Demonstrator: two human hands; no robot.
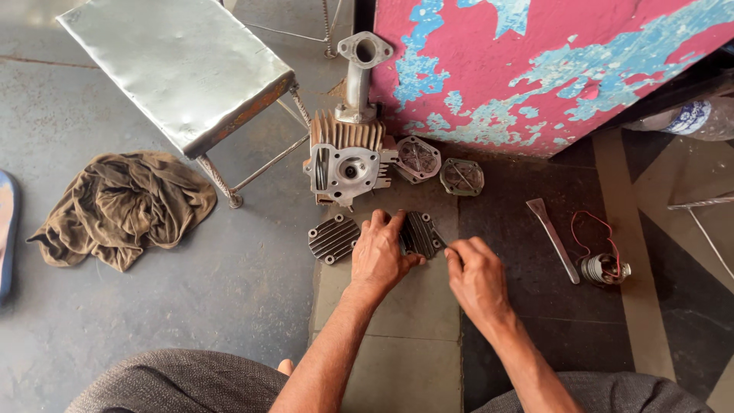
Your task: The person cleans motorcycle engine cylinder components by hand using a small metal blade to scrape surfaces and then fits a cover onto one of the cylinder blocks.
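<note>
The person's knees frame the bottom edge of the head view, and both forearms reach forward over the floor tiles (405,359). The left hand (380,256) lies palm down with fingers spread, pressing on the near left part of a dark finned cover (422,233) that rests flat on the floor. The right hand (475,277) sits just beside the cover's right edge, its fingers pinched narrow on something thin and dark; what that is cannot be told. The cover looks like cast metal: stiff, fairly light for one hand, with ribs that give grip and bolt ears at the corners. It probably handles best taken by its edges or corner ears, and an oily film could make it slippery.

A second finned cover (332,239) lies just left of the left hand. To the right, well apart, lie a flat metal lever (555,239) and a small coil with red wire (604,268). Farther off stands a finned cylinder head (348,160) with an upright intake pipe (359,76), surely the heaviest piece here. Two round caps (440,168) sit beside it against the peeling pink wall (535,69). At far left are a brown rag (122,206) and a metal stool (183,69).
</note>
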